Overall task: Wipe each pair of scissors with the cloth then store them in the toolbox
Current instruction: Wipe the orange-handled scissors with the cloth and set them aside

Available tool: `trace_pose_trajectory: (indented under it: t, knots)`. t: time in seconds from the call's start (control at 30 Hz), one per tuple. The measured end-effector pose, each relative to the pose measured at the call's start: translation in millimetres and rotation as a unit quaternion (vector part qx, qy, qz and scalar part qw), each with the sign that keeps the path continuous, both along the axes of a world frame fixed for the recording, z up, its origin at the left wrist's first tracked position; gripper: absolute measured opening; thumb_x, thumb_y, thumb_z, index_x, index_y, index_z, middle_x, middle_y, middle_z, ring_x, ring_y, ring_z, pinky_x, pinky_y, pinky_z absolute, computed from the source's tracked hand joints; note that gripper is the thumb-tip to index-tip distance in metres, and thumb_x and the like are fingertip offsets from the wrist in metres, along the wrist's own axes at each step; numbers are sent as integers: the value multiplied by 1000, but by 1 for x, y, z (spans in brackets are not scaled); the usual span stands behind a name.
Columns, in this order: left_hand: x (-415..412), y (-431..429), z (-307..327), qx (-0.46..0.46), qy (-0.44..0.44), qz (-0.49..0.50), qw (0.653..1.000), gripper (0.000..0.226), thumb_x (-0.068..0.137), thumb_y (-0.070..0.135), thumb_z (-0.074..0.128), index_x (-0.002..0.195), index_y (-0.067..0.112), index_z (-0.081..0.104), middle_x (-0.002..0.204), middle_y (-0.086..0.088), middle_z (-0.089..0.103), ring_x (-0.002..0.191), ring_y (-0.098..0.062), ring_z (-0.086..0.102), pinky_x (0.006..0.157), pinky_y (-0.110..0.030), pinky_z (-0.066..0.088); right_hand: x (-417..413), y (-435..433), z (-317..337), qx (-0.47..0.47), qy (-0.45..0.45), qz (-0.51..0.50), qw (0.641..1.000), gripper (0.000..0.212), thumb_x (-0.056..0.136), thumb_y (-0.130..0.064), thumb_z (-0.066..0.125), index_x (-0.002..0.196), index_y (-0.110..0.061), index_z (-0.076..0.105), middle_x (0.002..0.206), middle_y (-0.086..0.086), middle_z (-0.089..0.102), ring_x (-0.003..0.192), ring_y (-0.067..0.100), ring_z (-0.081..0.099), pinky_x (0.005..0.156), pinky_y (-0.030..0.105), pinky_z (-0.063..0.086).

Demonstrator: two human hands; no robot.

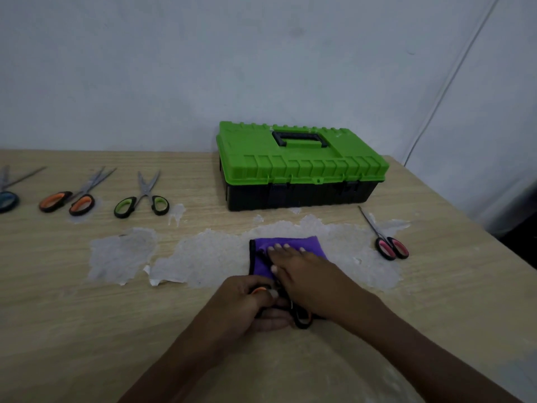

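So the left hand (250,303) has its fingers curled round the handles of the held scissors (300,324), and the right hand (305,271) lies flat with straight fingers on the purple cloth (290,241), pressing it down. The 2 hands are right up against each other. I can't see the blades at all; my guess is they're tucked under the cloth and the right palm.

The toolbox (296,161) sits ahead of both hands, past the cloth, with its green lid closed. The pink scissors (390,247) lie off to the right of the right hand. Well out to the left of the left hand are 3 more pairs: green scissors (142,199), spare orange scissors (66,200) and blue scissors (7,197), which are half cut off by the frame edge.

What could go wrong, imo:
- With the blades hidden, a hard swipe could run the right fingers (279,247) onto an edge through the cloth.
- The table (145,315) has peeled, patchy spots right under the cloth, so it might snag or bunch up.
- The lid isn't open yet, so someone has to free a hand for the latches while holding sharp scissors.
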State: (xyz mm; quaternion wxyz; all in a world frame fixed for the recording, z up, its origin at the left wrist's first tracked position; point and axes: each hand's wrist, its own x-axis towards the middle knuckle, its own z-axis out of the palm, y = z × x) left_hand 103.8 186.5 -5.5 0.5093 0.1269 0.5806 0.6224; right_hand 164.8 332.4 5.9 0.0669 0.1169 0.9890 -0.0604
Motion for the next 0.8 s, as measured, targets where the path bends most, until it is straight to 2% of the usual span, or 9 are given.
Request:
trace_pose_trajectory:
  t: [0.2, 0.37, 0.47, 0.53, 0.57, 0.63, 0.67, 0.73, 0.8]
  knots:
    - [-1, -1, -1, 2, -7, 10, 1000, 18, 97, -1, 53, 105, -4, 69, 96, -21, 76, 85, -32, 76, 72, -32, 62, 14, 0, 7, 6, -59, 42, 997, 50, 104, -27, 28, 152, -16, 17, 159, 1, 17, 146, 13, 13, 117, 30, 17]
    - [-1, 0, -1, -10, 4, 5, 1000, 19, 98, 1, 53, 107, -4, 68, 99, -23, 75, 85, -31, 76, 71, -29, 62, 25, 6, 8, -5, -36, 31, 999, 51, 104, -25, 32, 152, -21, 17, 159, -4, 16, 146, 9, 13, 118, 31, 17]
    - [-1, -2, 1, -8, -5, 8, 1000, 18, 97, 1, 54, 111, -2, 65, 99, -21, 75, 88, -31, 76, 73, -31, 63, 9, 16, 4, 27, -8, -1, 1000, 51, 103, -18, 34, 151, -18, 20, 156, 2, 27, 141, 15, 29, 111, 29, 30]
    - [-1, -3, 1, -7, -8, 13, 1000, 17, 97, 0, 54, 110, -1, 66, 96, -19, 77, 87, -30, 76, 73, -31, 63, 8, 22, 8, 12, 49, -61, 997, 40, 103, -17, 34, 143, -17, 37, 126, 10, 58, 95, 16, 56, 79, 25, 41]
    - [-2, -3, 1, -8, -14, 14, 1000, 17, 97, 0, 54, 109, -2, 65, 94, -18, 77, 86, -29, 76, 72, -31, 63, 13, 24, 12, -8, 96, -84, 992, 32, 102, -17, 35, 131, -17, 48, 101, 7, 64, 71, 9, 50, 65, 22, 36]
    - [-4, -2, 2, -12, -25, 13, 1000, 17, 96, -2, 54, 109, -4, 64, 95, -19, 77, 85, -30, 76, 72, -32, 63, 27, 20, 19, -72, 175, -93, 977, 21, 102, -19, 38, 110, -23, 56, 72, -6, 56, 54, 4, 44, 53, 15, 29]
    - [-4, -2, 2, -14, -26, 6, 1000, 17, 96, -2, 53, 110, -4, 64, 96, -19, 77, 86, -30, 76, 72, -32, 63, 35, 11, 22, -93, 172, -64, 979, 22, 101, -21, 39, 113, -27, 57, 74, -8, 58, 56, 2, 49, 52, 13, 32]
    - [-5, -1, 2, -15, -16, -14, 1000, 19, 96, -2, 52, 110, -4, 65, 98, -19, 76, 89, -29, 76, 75, -31, 63, 48, -9, 16, -106, 130, 27, 985, 31, 100, -23, 41, 128, -29, 54, 109, -2, 68, 86, 0, 62, 71, 8, 43]
    - [-6, -1, 1, -16, -15, -20, 1000, 20, 96, -3, 53, 113, -3, 64, 100, -19, 76, 92, -30, 75, 77, -32, 62, 47, -7, 8, -77, 100, 33, 991, 42, 100, -25, 42, 141, -32, 43, 142, 1, 50, 117, 14, 57, 95, 24, 43]
